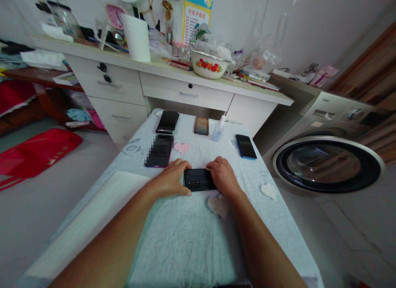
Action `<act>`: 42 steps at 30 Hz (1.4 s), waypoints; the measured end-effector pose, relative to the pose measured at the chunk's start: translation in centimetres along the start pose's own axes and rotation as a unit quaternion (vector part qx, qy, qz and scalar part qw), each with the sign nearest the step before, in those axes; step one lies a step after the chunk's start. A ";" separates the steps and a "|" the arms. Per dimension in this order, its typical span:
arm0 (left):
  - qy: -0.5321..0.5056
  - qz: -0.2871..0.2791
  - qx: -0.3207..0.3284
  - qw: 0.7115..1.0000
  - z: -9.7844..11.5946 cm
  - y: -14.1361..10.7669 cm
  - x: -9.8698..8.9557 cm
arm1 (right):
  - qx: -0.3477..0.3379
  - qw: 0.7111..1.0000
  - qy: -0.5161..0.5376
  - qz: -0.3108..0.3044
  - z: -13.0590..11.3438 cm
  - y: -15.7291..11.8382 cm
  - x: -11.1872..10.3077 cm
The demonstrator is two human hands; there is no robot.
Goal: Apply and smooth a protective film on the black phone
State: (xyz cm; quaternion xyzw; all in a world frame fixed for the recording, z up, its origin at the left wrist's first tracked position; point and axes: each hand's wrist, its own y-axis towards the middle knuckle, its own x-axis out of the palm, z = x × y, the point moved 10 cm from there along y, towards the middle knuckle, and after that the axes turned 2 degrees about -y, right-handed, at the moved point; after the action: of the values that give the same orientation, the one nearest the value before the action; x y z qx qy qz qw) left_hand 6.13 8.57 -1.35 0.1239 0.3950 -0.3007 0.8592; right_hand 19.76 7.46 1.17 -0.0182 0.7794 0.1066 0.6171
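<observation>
A dark phone (200, 180) lies sideways on the cloth-covered table, its camera block facing up near the left end. My left hand (173, 177) grips that left end between thumb and fingers. Around the right end my right hand (223, 175) has its fingers closed. Beyond my left hand is a dark phone with a pinkish edge (161, 152), partly pixelated. Black phones (167, 122) sit behind it. Farther back are a brown, pixelated item (201, 126) and a clear spray bottle (218, 130). A blue-edged phone (246, 146) rests at the right.
The table (182, 242) has a pale patterned cloth, with a long whitish board (89, 218) along its left side. A white desk (114, 86) with a flowered bowl (209, 65) stands behind. At the right is a washing machine (309, 110); a red bag (40, 154) lies left.
</observation>
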 end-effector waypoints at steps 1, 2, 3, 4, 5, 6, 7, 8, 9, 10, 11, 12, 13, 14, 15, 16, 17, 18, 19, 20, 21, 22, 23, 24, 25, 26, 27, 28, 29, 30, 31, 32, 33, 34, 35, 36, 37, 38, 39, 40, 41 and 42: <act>-0.001 -0.001 -0.001 1.000 -0.1 0.0 0.1 | 0.004 1.000 0.003 0.004 0.4 -0.1 -0.2; -0.001 -0.001 -0.002 1.000 -0.2 0.0 0.1 | 0.007 1.000 0.005 0.009 0.8 -0.2 -0.3; 0.000 -0.001 -0.003 1.000 -0.3 0.0 0.2 | 0.011 1.000 0.006 0.006 1.2 -0.3 -0.3; 0.000 -0.002 -0.003 1.000 -0.4 0.0 0.2 | 0.019 1.000 0.006 0.006 1.7 -0.3 -0.3; 0.000 -0.002 -0.003 1.000 -0.5 0.0 0.3 | 0.024 1.000 0.007 0.004 2.1 -0.3 -0.3; 0.000 -0.003 -0.003 1.000 -0.5 0.0 0.3 | 0.026 1.000 0.008 0.005 2.4 -0.4 -0.3; -0.001 -0.003 -0.004 1.000 -0.6 0.0 0.3 | 0.030 0.999 0.008 0.007 2.7 -0.4 -0.3; -0.003 -0.004 -0.004 1.000 -0.6 0.1 0.3 | 0.033 0.999 0.009 0.010 3.0 -0.4 -0.4; -0.004 -0.005 -0.005 1.000 -0.6 0.1 0.3 | 0.038 0.999 0.009 0.012 3.3 -0.4 -0.4; -0.005 -0.005 -0.005 1.000 -0.5 0.1 0.3 | 0.045 0.999 0.009 0.012 3.7 -0.4 -0.4; -0.007 -0.005 -0.006 1.000 -0.6 0.1 0.3 | 0.052 0.999 0.008 0.011 4.0 -0.4 -0.4; -0.009 -0.004 -0.007 1.000 -0.6 0.1 0.3 | 0.058 0.998 0.006 0.008 4.4 -0.4 -0.4; -0.012 -0.003 -0.007 1.000 -0.6 0.1 0.3 | 0.063 0.998 0.002 0.005 4.7 -0.4 -0.5; -0.013 -0.003 -0.006 1.000 -0.6 0.1 0.3 | 0.067 0.998 -0.002 0.002 4.9 -0.4 -0.5; -0.014 -0.003 -0.006 1.000 -0.7 0.1 0.3 | 0.071 0.997 -0.007 0.000 5.2 -0.4 -0.6; -0.014 -0.003 -0.005 1.000 -0.7 0.1 0.3 | 0.075 0.997 -0.014 -0.002 5.4 -0.5 -0.6; -0.014 -0.003 -0.005 1.000 -0.8 0.2 0.4 | 0.078 0.997 -0.021 -0.006 5.6 -0.5 -0.7; -0.012 -0.002 -0.003 1.000 -0.8 0.2 0.4 | 0.081 0.996 -0.029 -0.011 5.8 -0.6 -0.8; -0.011 -0.002 -0.002 1.000 -0.8 0.2 0.4 | 0.084 0.996 -0.037 -0.017 6.0 -0.6 -0.8; -0.010 -0.003 -0.001 1.000 -0.8 0.2 0.4 | 0.084 0.995 -0.046 -0.023 6.0 -0.6 -0.8; -0.010 -0.003 0.000 1.000 -0.7 0.2 0.4 | 0.083 0.995 -0.054 -0.029 6.0 -0.6 -0.9; -0.010 -0.004 0.001 1.000 -0.6 0.2 0.3 | 0.081 0.994 -0.061 -0.035 6.0 -0.6 -0.9; -0.011 -0.004 0.000 1.000 -0.5 0.2 0.3 | 0.078 0.994 -0.066 -0.040 6.0 -0.6 -0.9; -0.011 -0.005 -0.001 1.000 -0.5 0.2 0.2 | 0.077 0.994 -0.069 -0.045 5.9 -0.6 -0.9; -0.011 -0.005 -0.003 1.000 -0.4 0.1 0.2 | 0.075 0.993 -0.071 -0.050 5.8 -0.6 -0.9; -0.011 -0.004 -0.004 1.000 -0.3 0.1 0.1 | 0.074 0.993 -0.073 -0.053 5.8 -0.6 -0.9; -0.011 -0.004 -0.006 1.000 -0.3 0.1 0.1 | 0.076 0.993 -0.076 -0.056 5.7 -0.5 -0.9; -0.011 -0.005 -0.008 1.000 -0.3 0.1 0.1 | 0.077 0.992 -0.078 -0.057 5.6 -0.5 -0.8; -0.011 -0.004 -0.009 1.000 -0.3 0.1 0.1 | 0.079 0.992 -0.080 -0.056 5.5 -0.4 -0.7; -0.010 -0.004 -0.010 1.000 -0.4 0.1 0.2 | 0.082 0.992 -0.080 -0.054 5.3 -0.4 -0.6; -0.009 -0.004 -0.010 1.000 -0.4 0.1 0.2 | 0.083 0.992 -0.078 -0.050 5.0 -0.3 -0.5; -0.008 -0.003 -0.009 1.000 -0.5 0.1 0.2 | 0.085 0.993 -0.074 -0.041 4.7 -0.2 -0.5; -0.007 -0.002 -0.008 1.000 -0.5 0.1 0.2 | 0.085 0.994 -0.069 -0.032 4.3 -0.2 -0.5; -0.006 -0.002 -0.006 1.000 -0.5 0.2 0.3 | 0.079 0.994 -0.064 -0.029 3.8 -0.1 -0.3; -0.006 -0.002 -0.005 1.000 -0.5 0.2 0.3 | 0.073 0.995 -0.059 -0.025 3.3 -0.1 -0.2; -0.006 -0.004 -0.004 1.000 -0.5 0.2 0.3 | 0.067 0.996 -0.056 -0.019 2.8 -0.1 -0.2; -0.007 -0.005 -0.005 1.000 -0.5 0.2 0.3 | 0.057 0.997 -0.049 -0.015 2.2 -0.1 -0.1; -0.006 -0.007 -0.007 1.000 -0.5 0.2 0.3 | 0.048 0.998 -0.044 -0.008 1.7 -0.1 -0.1; -0.004 -0.008 -0.009 1.000 -0.5 0.1 0.3 | 0.040 0.998 -0.041 -0.001 1.3 -0.1 -0.2; -0.005 -0.007 -0.010 1.000 -0.4 0.1 0.2 | 0.033 0.999 -0.039 0.002 0.9 -0.1 -0.1; -0.003 -0.008 -0.009 1.000 -0.4 0.1 0.2 | 0.027 0.999 -0.036 0.004 0.6 -0.1 -0.1; -0.001 -0.007 -0.008 1.000 -0.3 0.1 0.2 | 0.018 0.999 -0.035 0.005 0.3 -0.1 0.0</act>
State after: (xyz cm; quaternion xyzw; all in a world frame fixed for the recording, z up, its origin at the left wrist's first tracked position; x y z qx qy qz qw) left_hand 6.16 8.72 -1.71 0.1144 0.3970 -0.3037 0.8585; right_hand 20.01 7.45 1.07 0.0005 0.7595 0.0959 0.6434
